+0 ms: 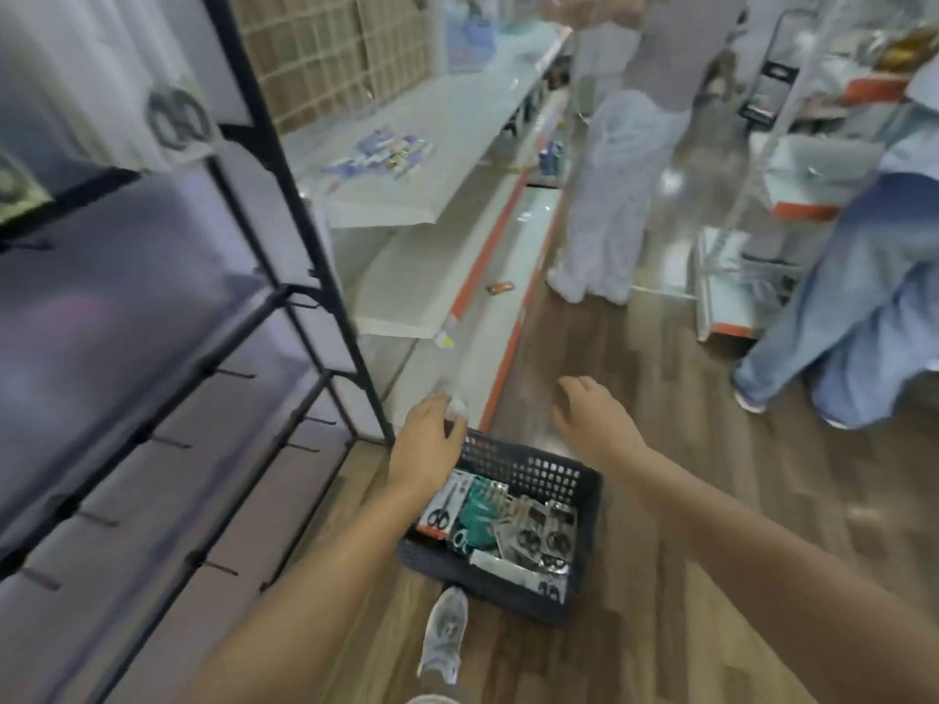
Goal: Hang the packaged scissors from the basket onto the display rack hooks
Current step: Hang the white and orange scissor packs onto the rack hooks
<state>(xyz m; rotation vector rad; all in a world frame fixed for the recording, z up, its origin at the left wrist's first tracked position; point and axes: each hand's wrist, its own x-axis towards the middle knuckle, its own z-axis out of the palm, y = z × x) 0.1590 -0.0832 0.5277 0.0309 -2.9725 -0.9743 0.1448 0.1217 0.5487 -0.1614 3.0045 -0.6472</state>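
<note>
A dark plastic basket (528, 467) stands on the wooden floor and holds several packaged scissors (528, 536). My left hand (427, 439) hovers over the basket's far left corner, fingers loosely curled; something small and white shows at its fingertips. My right hand (592, 414) hangs above the floor just beyond the basket's right side, fingers relaxed and holding nothing. The black display rack (284, 205) with bare hooks (228, 373) fills the left side. A pack of scissors (175, 116) hangs high on it.
White shelves (432, 160) with orange edging run along the aisle past the rack. Two people stand ahead, one in light trousers (609, 195) and one in blue jeans (853, 307). My grey shoe (444, 635) is planted just in front of the basket.
</note>
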